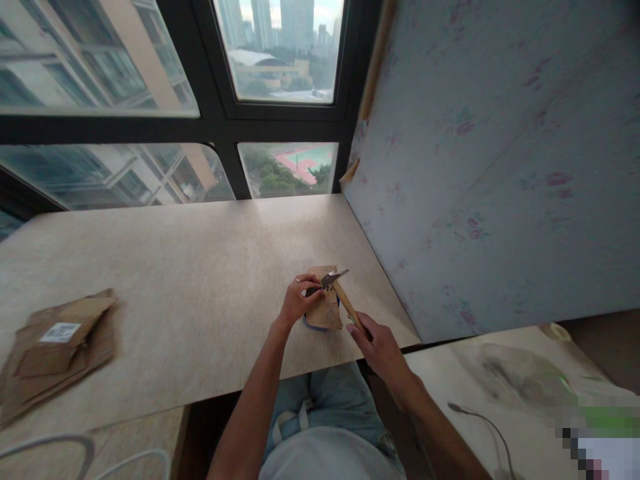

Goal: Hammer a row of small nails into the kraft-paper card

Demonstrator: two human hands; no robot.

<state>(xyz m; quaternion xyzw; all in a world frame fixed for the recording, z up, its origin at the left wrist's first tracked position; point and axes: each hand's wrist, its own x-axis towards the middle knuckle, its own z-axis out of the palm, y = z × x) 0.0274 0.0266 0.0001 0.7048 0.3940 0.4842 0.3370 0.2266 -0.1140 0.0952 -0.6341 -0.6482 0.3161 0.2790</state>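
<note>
My left hand point(297, 299) pinches something small and dark against a small tan wooden piece point(325, 303) lying near the right end of the table point(190, 300); what it pinches is too small to name. My right hand point(381, 347) is wrapped around the wooden handle of a small hammer point(343, 293). The hammer's metal head sits just above the wooden piece, beside my left fingertips. A blue-rimmed edge shows under the wooden piece.
A flattened cardboard package point(55, 347) with a white label lies at the table's left end. A pale patterned wall panel point(500, 167) stands close on the right. Windows run along the far edge. A cable point(480, 423) lies on a lower surface at right.
</note>
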